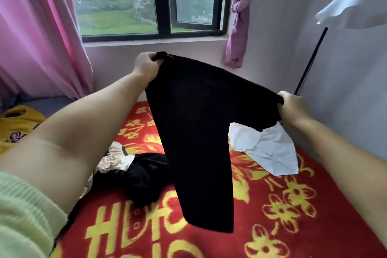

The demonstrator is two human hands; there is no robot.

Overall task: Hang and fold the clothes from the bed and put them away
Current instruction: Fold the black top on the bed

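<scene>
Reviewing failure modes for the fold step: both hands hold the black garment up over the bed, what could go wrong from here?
1. The black garment hangs low over the dark clothes pile; laid down there, it could land on the pile and blend in.
2. The left hand and right hand grip only the top corners, the left higher; the tilt may give a skewed fold.
3. The white garment lies just behind on the red blanket and could get dragged or covered.

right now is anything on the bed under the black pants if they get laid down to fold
Yes. A black garment pile lies under the black pants, left; a white garment lies right. Both hands grip the waistband.
</scene>
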